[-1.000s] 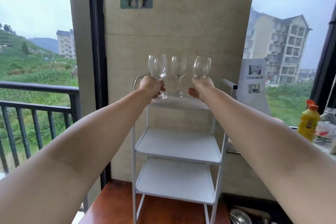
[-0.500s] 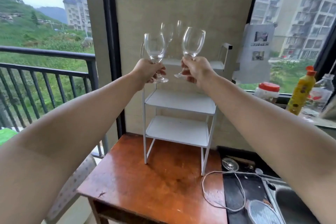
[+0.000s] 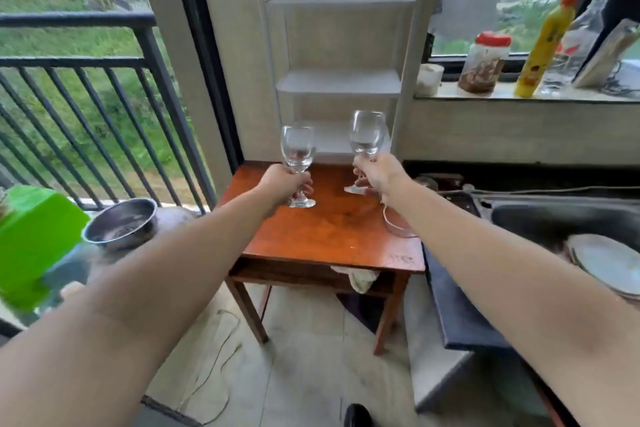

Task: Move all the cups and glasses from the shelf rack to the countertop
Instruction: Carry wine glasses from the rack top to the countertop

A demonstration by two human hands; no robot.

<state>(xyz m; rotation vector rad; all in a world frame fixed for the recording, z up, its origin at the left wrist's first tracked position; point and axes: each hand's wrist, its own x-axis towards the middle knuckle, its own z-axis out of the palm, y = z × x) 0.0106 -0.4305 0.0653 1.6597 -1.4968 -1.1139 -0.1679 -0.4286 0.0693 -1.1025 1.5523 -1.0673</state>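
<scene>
Now glass stems [image 3: 300,191] within fingers [image 3: 306,184]

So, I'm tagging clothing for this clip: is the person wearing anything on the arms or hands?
No. Both forearms are bare as far as the frame shows, no sleeves in view. The left hand and right hand have no gloves, and no watch, bracelet or ring is visible.

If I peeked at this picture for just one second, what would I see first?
Two clear wine glasses, one in each hand, held by their stems above the reddish wooden table: the left hand grips the left glass, the right hand the right glass. Behind them stands a tall white shelf rack, and a bright green thing glows at the far left.
</scene>
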